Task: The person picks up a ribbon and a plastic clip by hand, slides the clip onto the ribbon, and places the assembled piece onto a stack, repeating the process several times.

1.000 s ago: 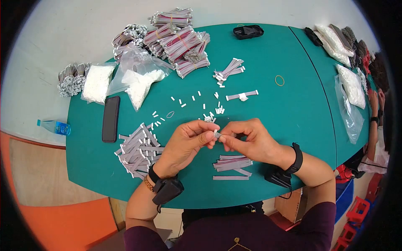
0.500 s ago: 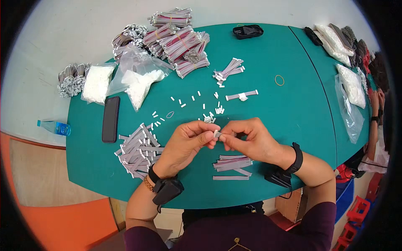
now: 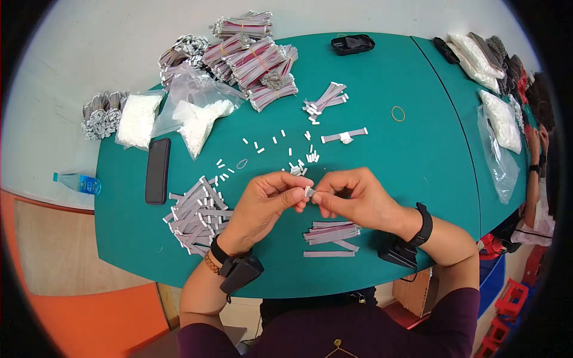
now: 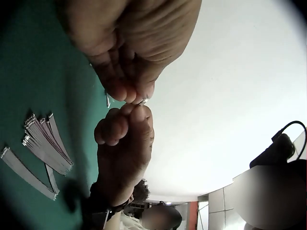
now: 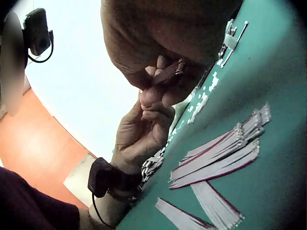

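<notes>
Both hands meet at their fingertips over the table's near half. Between finger and thumb, my left hand [image 3: 268, 200] pinches a small white connector [image 3: 307, 191]. My right hand [image 3: 361, 200] pinches a short grey ribbon cable [image 5: 171, 73] right against that connector; one cable end sticks out of the fingers in the right wrist view. Fingers cover most of the joint between the two pieces. Below the right hand lies a small stack of grey ribbon cables [image 3: 331, 232]. Loose white connectors [image 3: 296, 169] are scattered just beyond the fingertips.
Left of the hands spreads a pile of ribbon cables with white ends [image 3: 197, 215]. A phone [image 3: 157, 170], bags of white connectors [image 3: 200, 122] and bundled cables [image 3: 256, 62] lie farther back. Several cables [image 3: 327, 102] and a rubber band [image 3: 398, 114] are at the far right.
Both hands hold almost the same place. The white connector at the fingertips has turned slightly and shows more of its long side.
</notes>
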Tool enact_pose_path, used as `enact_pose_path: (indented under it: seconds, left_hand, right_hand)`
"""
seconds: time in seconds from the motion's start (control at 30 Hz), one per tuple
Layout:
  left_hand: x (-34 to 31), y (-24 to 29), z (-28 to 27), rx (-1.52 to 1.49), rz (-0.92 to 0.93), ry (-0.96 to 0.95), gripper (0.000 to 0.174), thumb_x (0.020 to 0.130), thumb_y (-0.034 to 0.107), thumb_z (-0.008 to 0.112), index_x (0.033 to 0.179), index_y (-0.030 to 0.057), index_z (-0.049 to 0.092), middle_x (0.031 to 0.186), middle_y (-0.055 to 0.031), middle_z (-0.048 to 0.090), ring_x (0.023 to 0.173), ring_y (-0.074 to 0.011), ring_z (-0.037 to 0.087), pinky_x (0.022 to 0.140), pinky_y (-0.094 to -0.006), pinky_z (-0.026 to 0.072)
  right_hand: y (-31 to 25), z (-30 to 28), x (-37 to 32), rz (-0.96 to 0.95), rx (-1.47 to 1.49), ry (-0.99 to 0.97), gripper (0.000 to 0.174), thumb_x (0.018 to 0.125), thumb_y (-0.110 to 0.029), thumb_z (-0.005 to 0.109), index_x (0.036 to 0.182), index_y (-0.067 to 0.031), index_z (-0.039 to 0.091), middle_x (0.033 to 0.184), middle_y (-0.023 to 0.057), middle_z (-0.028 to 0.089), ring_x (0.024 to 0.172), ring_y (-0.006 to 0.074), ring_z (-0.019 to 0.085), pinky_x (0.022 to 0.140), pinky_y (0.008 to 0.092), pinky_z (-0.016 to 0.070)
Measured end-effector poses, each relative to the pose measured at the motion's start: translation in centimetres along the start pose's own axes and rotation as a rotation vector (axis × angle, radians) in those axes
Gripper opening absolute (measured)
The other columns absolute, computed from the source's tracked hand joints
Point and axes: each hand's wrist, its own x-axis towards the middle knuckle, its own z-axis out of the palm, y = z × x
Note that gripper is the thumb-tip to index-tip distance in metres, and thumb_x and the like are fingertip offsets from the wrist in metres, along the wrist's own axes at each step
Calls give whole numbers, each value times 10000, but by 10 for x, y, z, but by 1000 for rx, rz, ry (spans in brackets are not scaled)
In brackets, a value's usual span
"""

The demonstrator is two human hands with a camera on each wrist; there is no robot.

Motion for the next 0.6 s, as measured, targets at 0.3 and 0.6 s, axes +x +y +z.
enact_pose_path:
  seconds: [0.3, 0.6]
  left_hand:
    - [0, 1, 1, 21, -1, 11, 189, 852, 66, 626, 1021, -20, 634, 868, -65, 630, 739, -110, 565, 683, -230, 468]
    - [-1, 1, 0, -16, -17, -2, 194, 846, 66, 635, 1019, -21, 635, 872, -69, 635, 743, -111, 571, 681, -230, 470]
  right_hand:
    - [-2, -2, 0, 18, -10, -21, 139, 882, -101, 573, 794, -3, 617, 648, 5, 587, 590, 41, 519, 508, 203, 403]
    - [-1, -2, 0, 13, -20, -20, 167, 888, -126, 576, 772, -15, 619, 621, -13, 569, 562, 24, 481, 472, 200, 362]
